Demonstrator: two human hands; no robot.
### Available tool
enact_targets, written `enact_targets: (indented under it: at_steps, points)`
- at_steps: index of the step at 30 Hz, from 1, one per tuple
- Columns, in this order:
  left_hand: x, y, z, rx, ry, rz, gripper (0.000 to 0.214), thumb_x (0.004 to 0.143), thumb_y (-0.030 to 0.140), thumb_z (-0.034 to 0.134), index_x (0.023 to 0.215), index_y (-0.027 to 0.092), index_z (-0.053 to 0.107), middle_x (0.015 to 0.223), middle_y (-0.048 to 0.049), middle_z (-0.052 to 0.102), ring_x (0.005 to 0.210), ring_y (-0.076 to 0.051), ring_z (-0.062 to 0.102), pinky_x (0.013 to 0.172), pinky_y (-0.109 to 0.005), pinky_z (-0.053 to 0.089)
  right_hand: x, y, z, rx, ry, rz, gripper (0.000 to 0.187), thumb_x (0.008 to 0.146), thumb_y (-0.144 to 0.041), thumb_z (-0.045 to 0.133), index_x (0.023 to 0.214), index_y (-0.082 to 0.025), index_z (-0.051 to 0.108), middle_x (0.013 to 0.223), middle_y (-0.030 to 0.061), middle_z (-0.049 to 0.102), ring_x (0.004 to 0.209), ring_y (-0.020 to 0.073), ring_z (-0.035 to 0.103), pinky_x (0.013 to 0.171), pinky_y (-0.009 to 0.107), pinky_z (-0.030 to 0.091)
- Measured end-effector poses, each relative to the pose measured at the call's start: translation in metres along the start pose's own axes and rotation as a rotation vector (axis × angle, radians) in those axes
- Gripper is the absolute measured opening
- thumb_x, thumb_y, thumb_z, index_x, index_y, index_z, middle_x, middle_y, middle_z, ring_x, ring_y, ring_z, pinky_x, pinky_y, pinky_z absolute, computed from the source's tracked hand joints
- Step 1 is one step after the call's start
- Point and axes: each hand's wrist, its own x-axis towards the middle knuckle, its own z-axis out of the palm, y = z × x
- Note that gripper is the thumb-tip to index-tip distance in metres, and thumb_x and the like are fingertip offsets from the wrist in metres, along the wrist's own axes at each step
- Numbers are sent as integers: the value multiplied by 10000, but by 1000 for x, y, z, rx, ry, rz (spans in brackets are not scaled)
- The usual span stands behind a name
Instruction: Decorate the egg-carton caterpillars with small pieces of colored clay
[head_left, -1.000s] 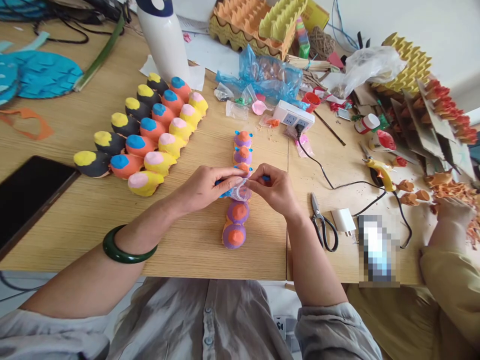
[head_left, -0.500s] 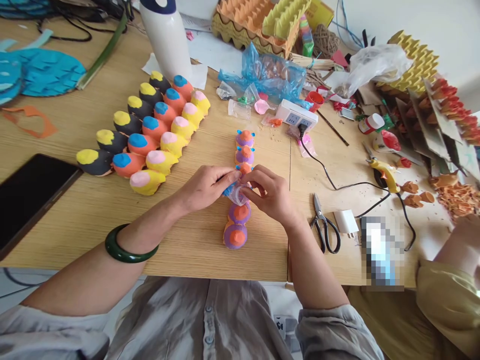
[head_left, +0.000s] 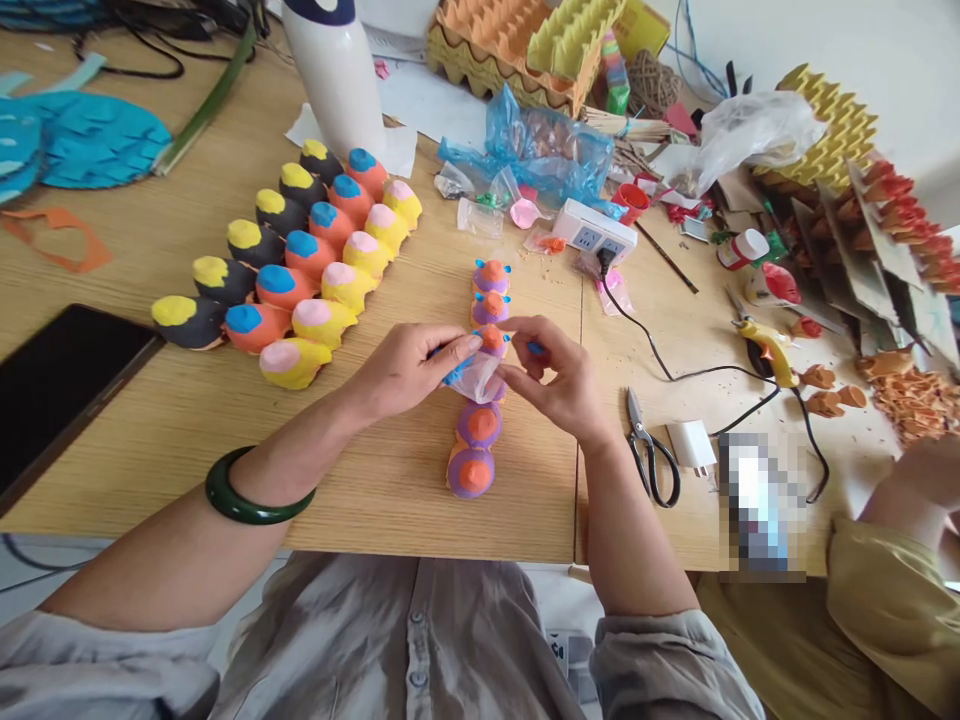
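Observation:
My left hand (head_left: 421, 368) is closed on a small clear plastic bag (head_left: 477, 380) with blue modelling clay (head_left: 456, 372) in it. Curled fingers of my right hand (head_left: 553, 375) hold a bit of blue clay (head_left: 536, 348), with the thumb close to the bag's open end. Beneath both hands lies a row of purple-painted egg-carton cups (head_left: 491, 306) topped with orange clay. Small blue pieces stick out from the sides of the farther cups. The two nearest cups (head_left: 472, 472) show no blue. The bag and fingers partly cover the row's middle.
Three painted egg-carton strips (head_left: 285, 262) lie to the left, near a phone (head_left: 67, 400) and a white bottle (head_left: 337, 90). On the right are scissors (head_left: 651, 450), a white plug adapter (head_left: 691, 445), a power strip (head_left: 596, 232) with its cord, and a yellow glue gun (head_left: 772, 350). Another person's arm (head_left: 911, 490) rests at far right.
My right hand has drawn a little to the right, away from the left, and blue clay now shows in its fingers. The left hand still holds the bag over the row.

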Motion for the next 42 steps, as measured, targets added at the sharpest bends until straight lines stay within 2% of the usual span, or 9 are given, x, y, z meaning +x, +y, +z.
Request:
enact_targets:
  at_steps: [9, 13, 18, 20, 23, 27, 32, 36, 42]
  points:
    - [0, -7, 8, 55, 43, 47, 427, 989, 446, 532, 645, 193, 517, 578, 51, 404, 565, -107, 353, 536, -262, 275, -1, 3, -3, -201, -20, -66, 166, 1006, -200, 644, 847, -188, 691, 723, -32, 536, 625, 95, 448, 622, 269, 385]
    - [-1, -8, 3, 148, 206, 17, 398, 990, 433, 540, 663, 206, 521, 578, 43, 426, 575, -122, 370, 559, -280, 280, 1, 9, -14, -114, 87, 130, 324, 966, -345, 734, 708, -197, 605, 670, -35, 530, 616, 98, 441, 593, 274, 364]
    - [-2, -5, 1, 191, 392, -7, 447, 1009, 442, 524, 631, 221, 431, 542, 39, 370, 545, -129, 350, 551, -292, 282, 3, 15, -17, 223, 306, 481, 410, 924, -597, 727, 815, -204, 685, 600, -64, 440, 505, 83, 392, 454, 254, 319]
    - [-2, -7, 3, 183, 403, -2, 436, 1013, 430, 533, 642, 219, 445, 544, 42, 376, 538, -123, 354, 545, -284, 289, 4, 15, -13, 372, 293, 537, 356, 869, -547, 788, 896, -199, 718, 677, -45, 539, 557, 87, 487, 472, 235, 413]
    - [-2, -11, 6, 90, 439, -43, 419, 1037, 444, 526, 685, 219, 494, 567, 40, 432, 553, -124, 427, 552, -258, 351, 5, 15, -6, 582, 289, 539, 329, 767, -386, 865, 1004, -206, 722, 941, 16, 713, 844, 143, 684, 724, 292, 630]
    - [-3, -14, 9, -51, 405, -108, 332, 1030, 463, 548, 832, 210, 635, 655, 28, 571, 592, -122, 515, 575, -228, 432, 5, 10, -1, 664, 268, 553, 303, 828, -373, 832, 1041, -194, 711, 1045, 58, 770, 875, 153, 729, 792, 335, 665]
    - [-5, -3, 11, 16, 411, -54, 218, 982, 365, 605, 853, 200, 663, 634, 39, 595, 561, -103, 520, 572, -216, 429, 4, -2, 6, 653, 239, 599, 407, 881, -516, 801, 1112, -204, 678, 804, -5, 742, 567, 105, 626, 528, 260, 578]
    - [-7, 2, 13, 67, 433, -36, 198, 977, 340, 619, 826, 212, 627, 529, 67, 544, 487, -96, 530, 534, -212, 407, 5, -12, 10, 663, 288, 585, 329, 878, -491, 803, 998, -215, 673, 795, -20, 693, 589, 99, 596, 490, 231, 540]
    - [-12, 1, 17, 49, 429, -52, 264, 1016, 434, 608, 870, 214, 624, 555, 56, 612, 476, -100, 591, 516, -201, 425, 5, -24, 10, 662, 147, 734, 457, 840, -627, 807, 847, -221, 597, 720, -39, 592, 519, 74, 448, 381, 198, 334]
